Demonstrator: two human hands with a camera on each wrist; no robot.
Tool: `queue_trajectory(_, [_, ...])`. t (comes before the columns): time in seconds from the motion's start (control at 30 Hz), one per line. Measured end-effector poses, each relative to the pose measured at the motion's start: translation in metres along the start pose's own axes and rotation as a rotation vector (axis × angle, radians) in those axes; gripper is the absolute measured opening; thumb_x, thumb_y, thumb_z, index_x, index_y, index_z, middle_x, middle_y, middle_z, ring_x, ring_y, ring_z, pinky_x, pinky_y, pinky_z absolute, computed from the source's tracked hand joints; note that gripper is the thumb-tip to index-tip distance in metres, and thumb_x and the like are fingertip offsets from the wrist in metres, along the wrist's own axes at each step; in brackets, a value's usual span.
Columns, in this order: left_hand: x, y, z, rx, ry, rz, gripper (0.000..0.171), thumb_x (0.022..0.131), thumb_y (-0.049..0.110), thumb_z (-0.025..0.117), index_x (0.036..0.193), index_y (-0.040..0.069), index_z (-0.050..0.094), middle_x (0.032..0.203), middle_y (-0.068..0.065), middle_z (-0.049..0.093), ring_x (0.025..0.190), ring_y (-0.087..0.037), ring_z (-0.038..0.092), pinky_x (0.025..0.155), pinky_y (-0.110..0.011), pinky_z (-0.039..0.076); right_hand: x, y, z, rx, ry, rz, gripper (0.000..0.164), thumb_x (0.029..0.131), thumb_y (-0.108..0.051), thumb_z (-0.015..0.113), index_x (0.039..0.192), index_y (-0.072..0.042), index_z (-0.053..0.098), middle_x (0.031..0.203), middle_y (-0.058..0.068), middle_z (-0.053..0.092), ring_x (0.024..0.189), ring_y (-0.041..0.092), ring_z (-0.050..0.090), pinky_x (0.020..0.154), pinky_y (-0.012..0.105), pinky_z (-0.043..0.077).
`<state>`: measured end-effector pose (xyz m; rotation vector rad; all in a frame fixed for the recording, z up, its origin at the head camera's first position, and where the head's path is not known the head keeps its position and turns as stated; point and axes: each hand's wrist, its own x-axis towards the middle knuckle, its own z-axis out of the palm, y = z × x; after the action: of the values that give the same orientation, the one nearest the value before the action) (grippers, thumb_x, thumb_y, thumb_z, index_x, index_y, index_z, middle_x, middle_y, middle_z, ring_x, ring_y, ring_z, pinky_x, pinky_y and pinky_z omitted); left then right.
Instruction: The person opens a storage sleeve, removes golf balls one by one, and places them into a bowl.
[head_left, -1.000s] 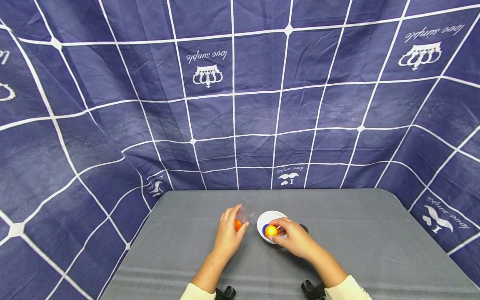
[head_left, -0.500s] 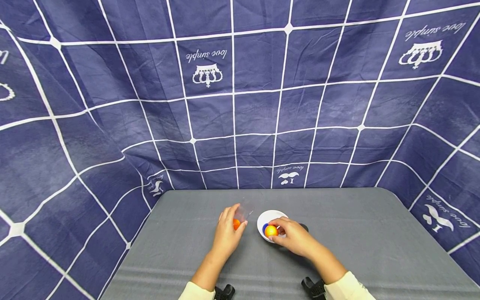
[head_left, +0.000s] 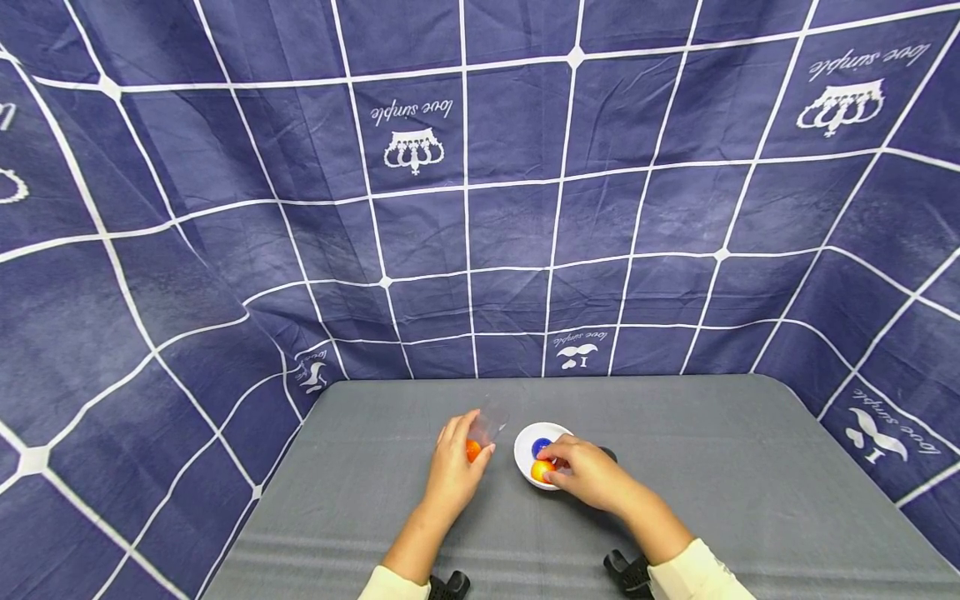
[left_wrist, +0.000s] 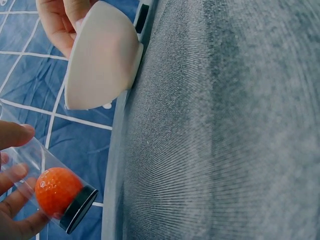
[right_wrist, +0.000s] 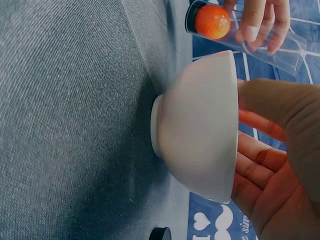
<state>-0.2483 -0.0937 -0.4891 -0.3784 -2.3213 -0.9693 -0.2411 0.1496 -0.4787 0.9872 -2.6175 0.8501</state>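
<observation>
My left hand (head_left: 453, 462) grips a clear plastic tube (head_left: 491, 423) that leans to the right. Inside its lower end sits an orange golf ball (left_wrist: 56, 191), next to a black cap (left_wrist: 79, 210). A white bowl (head_left: 522, 446) stands upright on the table right of the tube. My right hand (head_left: 592, 473) reaches over its rim, index finger and thumb round an orange-yellow ball (head_left: 542, 472) low in the bowl. A blue ball (head_left: 541, 447) lies beside it. In the right wrist view, the bowl's wall (right_wrist: 200, 125) hides both balls.
A dark rounded object (head_left: 609, 454) shows partly behind my right hand. The grey cloth-covered table (head_left: 697, 450) stretches to both sides. A blue curtain (head_left: 510, 225) with white lines surrounds its back and sides.
The orange-yellow ball has moved lower, towards the near side of the bowl, and more of the blue ball shows. My left hand and the tube have barely moved.
</observation>
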Motion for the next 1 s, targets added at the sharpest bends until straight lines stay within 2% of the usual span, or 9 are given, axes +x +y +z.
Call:
queue_trajectory(0.23, [-0.0005, -0.0009, 0.0011, 0.011, 0.007, 0.006, 0.060, 0.074, 0.007, 0.087, 0.130, 0.007, 0.063, 0.115, -0.009, 0.067, 0.107, -0.029, 0.064, 0.094, -0.045, 0.051, 0.0014, 0.0001, 0.0018, -0.036, 0.001, 0.007, 0.020, 0.084, -0.007, 0.075, 0.104, -0.009, 0.075, 0.096, 0.002, 0.069, 0.085, 0.016, 0.065, 0.079, 0.029, 0.053])
queue_trajectory(0.67, [-0.0005, -0.0005, -0.0014, 0.003, 0.001, 0.011, 0.059, 0.075, 0.007, 0.087, 0.129, 0.005, 0.063, 0.114, -0.010, 0.067, 0.107, -0.028, 0.063, 0.095, -0.045, 0.051, 0.0032, 0.0003, 0.0030, 0.021, -0.005, -0.001, 0.019, 0.083, -0.003, 0.075, 0.102, -0.006, 0.075, 0.094, 0.004, 0.068, 0.084, 0.017, 0.067, 0.079, 0.028, 0.055])
queue_trajectory(1.0, [0.0005, -0.0009, -0.0012, 0.000, 0.009, 0.026, 0.059, 0.073, 0.006, 0.088, 0.128, 0.007, 0.064, 0.113, -0.009, 0.067, 0.106, -0.027, 0.063, 0.094, -0.044, 0.051, 0.0019, -0.0004, 0.0058, 0.072, 0.082, 0.019, 0.016, 0.084, -0.003, 0.076, 0.100, -0.004, 0.073, 0.092, 0.005, 0.069, 0.083, 0.019, 0.069, 0.077, 0.029, 0.057])
